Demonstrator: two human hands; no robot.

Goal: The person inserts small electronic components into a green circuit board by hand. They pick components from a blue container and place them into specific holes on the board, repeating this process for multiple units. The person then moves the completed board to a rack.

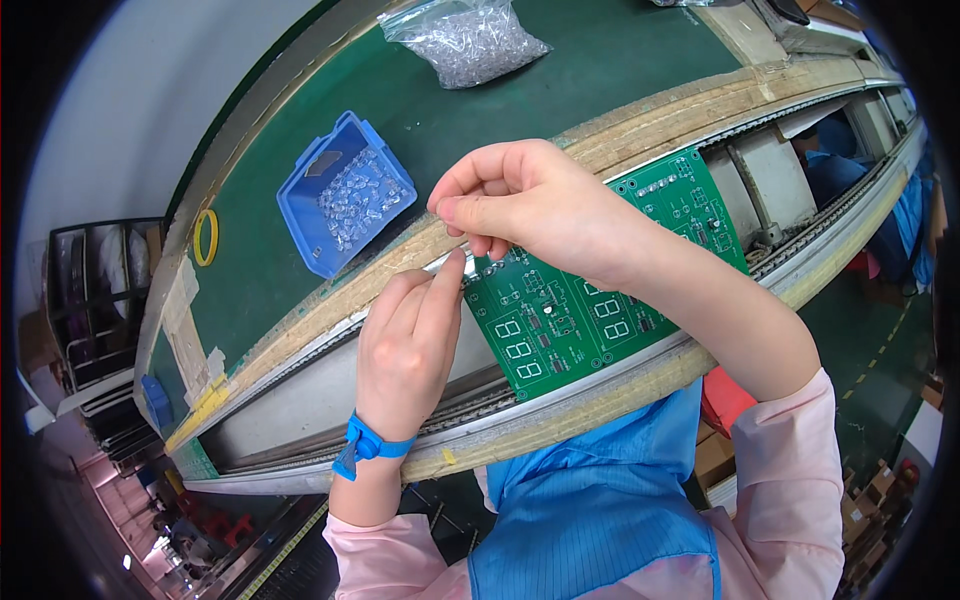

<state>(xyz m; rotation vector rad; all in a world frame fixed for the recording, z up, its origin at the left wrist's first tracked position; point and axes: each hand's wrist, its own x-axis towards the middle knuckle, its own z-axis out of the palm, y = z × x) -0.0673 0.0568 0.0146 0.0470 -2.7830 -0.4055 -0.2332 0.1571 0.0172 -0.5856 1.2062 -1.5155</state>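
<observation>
A green circuit board (570, 345) with white printed digit outlines and small mounted parts lies across the rails in front of me. My left hand (408, 345), wearing a blue wrist strap (368, 445), has its fingers drawn together at the board's upper left corner. Beside its fingertips is a small clear, shiny part (470, 268); whether they grip it cannot be made out. Just above that corner, my right hand (525, 205) is closed in a pinch of thumb and forefinger. Anything between those fingertips is too small to name. My right forearm hides part of the board's middle.
Beyond my hands, a blue bin (300, 225) of small clear parts stands on the green bench (600, 70). A clear bag (470, 45) of similar pieces lies farther back. A yellow tape ring (205, 237) is at left. A wooden ledge (640, 125) borders the rail track.
</observation>
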